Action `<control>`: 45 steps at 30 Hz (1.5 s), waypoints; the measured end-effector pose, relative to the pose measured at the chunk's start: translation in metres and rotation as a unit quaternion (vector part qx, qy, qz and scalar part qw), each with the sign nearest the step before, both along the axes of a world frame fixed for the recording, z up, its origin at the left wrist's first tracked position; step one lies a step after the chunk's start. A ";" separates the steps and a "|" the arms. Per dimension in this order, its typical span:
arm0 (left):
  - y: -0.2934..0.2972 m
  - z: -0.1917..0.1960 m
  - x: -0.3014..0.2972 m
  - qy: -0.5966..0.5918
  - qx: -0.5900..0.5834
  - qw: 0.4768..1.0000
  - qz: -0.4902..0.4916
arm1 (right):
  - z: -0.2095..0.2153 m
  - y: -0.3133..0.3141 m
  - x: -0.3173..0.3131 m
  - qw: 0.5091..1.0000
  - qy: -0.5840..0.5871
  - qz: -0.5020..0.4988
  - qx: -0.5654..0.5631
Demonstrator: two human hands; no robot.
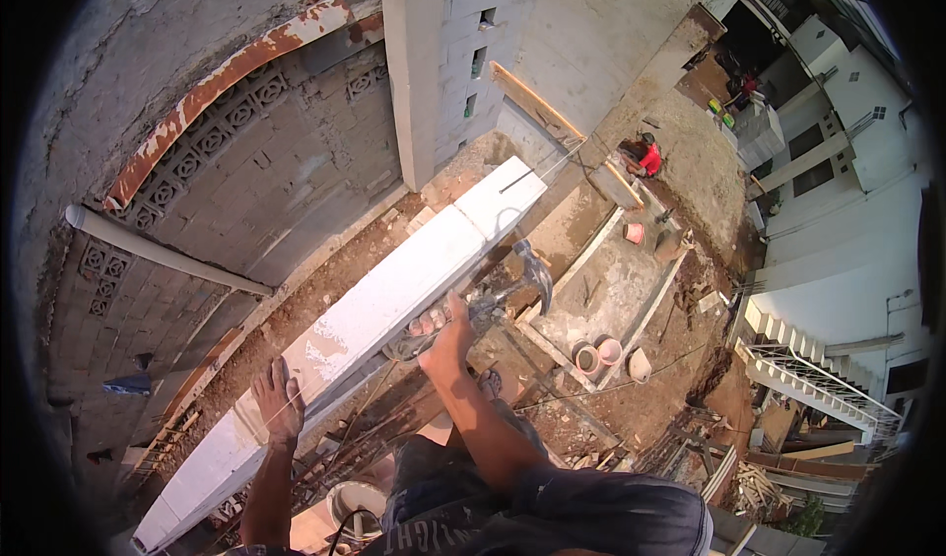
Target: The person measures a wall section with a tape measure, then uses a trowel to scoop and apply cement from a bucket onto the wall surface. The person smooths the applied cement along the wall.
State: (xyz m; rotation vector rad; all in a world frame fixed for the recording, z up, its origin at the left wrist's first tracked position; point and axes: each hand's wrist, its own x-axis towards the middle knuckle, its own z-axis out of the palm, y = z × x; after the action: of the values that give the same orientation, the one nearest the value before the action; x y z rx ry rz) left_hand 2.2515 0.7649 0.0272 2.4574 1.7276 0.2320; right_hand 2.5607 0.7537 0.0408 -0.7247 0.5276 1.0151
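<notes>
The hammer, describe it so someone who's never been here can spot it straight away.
Find the long white block wall crossing diagonally. Beside its middle is the right-hand grip, holding the hammer. Its curved, dark metal head sets it apart from the pinkish buckets farther right.

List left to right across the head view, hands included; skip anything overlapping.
Small blue item, left hand, right hand, hammer head, crouching person in red, white staircase.
</notes>
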 end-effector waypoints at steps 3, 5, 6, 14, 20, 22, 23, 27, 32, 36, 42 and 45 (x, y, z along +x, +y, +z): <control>0.000 0.002 0.003 0.009 -0.002 1.000 0.007 | 0.022 -0.076 0.039 0.953 -0.254 0.075 -0.145; 0.000 0.003 0.004 0.012 -0.007 1.000 0.023 | 0.062 -0.104 0.097 0.843 -0.463 0.155 -0.226; -0.001 0.003 0.003 0.013 -0.028 0.999 0.032 | 0.093 -0.112 0.134 0.769 -0.558 0.235 -0.205; -0.002 0.007 0.003 0.041 -0.041 0.996 0.063 | 0.346 0.053 0.211 -0.175 -0.833 0.480 -0.213; -0.006 -0.004 0.002 0.036 -0.028 0.996 0.077 | 0.326 0.141 0.196 -0.527 -0.672 0.502 -0.138; -0.006 -0.013 0.000 0.030 0.002 0.996 0.085 | 0.309 0.154 0.200 -0.536 -0.636 0.510 -0.217; -0.007 -0.017 -0.001 0.032 0.011 0.996 0.084 | 0.303 0.157 0.201 -0.544 -0.623 0.514 -0.227; -0.008 -0.032 -0.004 0.032 0.050 0.995 0.082 | 0.299 0.161 0.204 -0.558 -0.639 0.494 -0.192; -0.007 -0.035 -0.003 0.054 0.061 0.992 0.093 | 0.306 0.153 0.207 -0.412 -0.701 0.563 -0.149; -0.008 -0.031 -0.005 0.034 0.050 0.995 0.078 | 0.299 0.154 0.208 -0.601 -0.614 0.455 -0.235; -0.007 -0.036 -0.005 0.045 0.065 0.993 0.087 | 0.302 0.147 0.211 -0.439 -0.725 0.508 -0.154; -0.007 -0.039 -0.005 0.053 0.067 0.992 0.091 | 0.307 0.148 0.207 -0.489 -0.696 0.506 -0.143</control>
State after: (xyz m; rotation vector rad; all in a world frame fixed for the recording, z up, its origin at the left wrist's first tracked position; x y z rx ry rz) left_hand 2.2466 0.7578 -0.0121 2.4434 2.0484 0.2490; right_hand 2.7680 0.9014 0.3475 0.9632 1.8507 0.2509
